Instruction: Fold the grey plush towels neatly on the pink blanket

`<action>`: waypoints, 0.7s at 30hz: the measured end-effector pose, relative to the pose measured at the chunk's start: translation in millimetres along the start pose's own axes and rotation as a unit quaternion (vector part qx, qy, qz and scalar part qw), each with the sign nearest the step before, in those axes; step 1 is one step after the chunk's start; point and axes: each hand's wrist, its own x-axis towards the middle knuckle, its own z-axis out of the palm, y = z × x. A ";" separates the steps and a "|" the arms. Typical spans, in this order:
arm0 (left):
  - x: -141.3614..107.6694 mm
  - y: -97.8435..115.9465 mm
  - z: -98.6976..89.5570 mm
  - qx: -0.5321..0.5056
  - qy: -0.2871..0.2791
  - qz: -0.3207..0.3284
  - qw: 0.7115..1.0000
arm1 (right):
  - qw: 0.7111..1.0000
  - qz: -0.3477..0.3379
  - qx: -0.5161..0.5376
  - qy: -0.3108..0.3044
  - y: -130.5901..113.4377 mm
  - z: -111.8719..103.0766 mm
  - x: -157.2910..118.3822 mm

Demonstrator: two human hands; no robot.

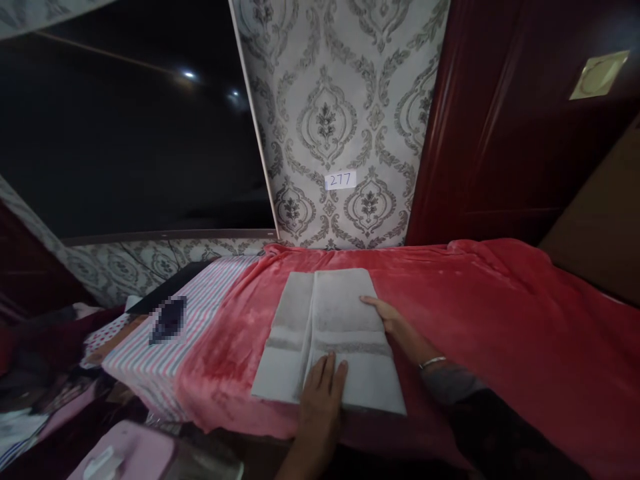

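A pale grey towel (345, 303) with a darker band across it lies folded on the red blanket, a lengthwise gap between its narrower left panel and wider right panel. My left hand (323, 393) rests palm down on the towel's near part, beside that gap, its fingers stretched out. At the towel's right edge is my right hand (393, 320), one finger extended over the top surface; its other fingers are partly hidden. A bracelet (433, 361) circles my right wrist.
The red blanket (480, 320) covers most of the surface. To its left are a striped cloth (210, 293) with a blurred dark object (169, 320) and piled clothes (45, 380). A pink box-like item (130, 450) stands near me. Behind are a television (135, 133) and patterned wall (325, 87).
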 end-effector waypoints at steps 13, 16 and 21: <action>53.8 -2.4 -38.6 -0.082 0.046 0.150 0.984 | 0.962 -0.178 0.113 0.173 -12.8 -89.4 -74.4; 41.5 4.7 -29.2 -0.121 0.084 0.190 0.971 | 0.965 -0.122 0.134 0.191 26.4 -136.8 -112.3; 10.9 4.2 -35.9 -0.224 0.073 0.053 0.970 | 0.965 -0.162 0.061 0.195 30.3 -180.1 -124.5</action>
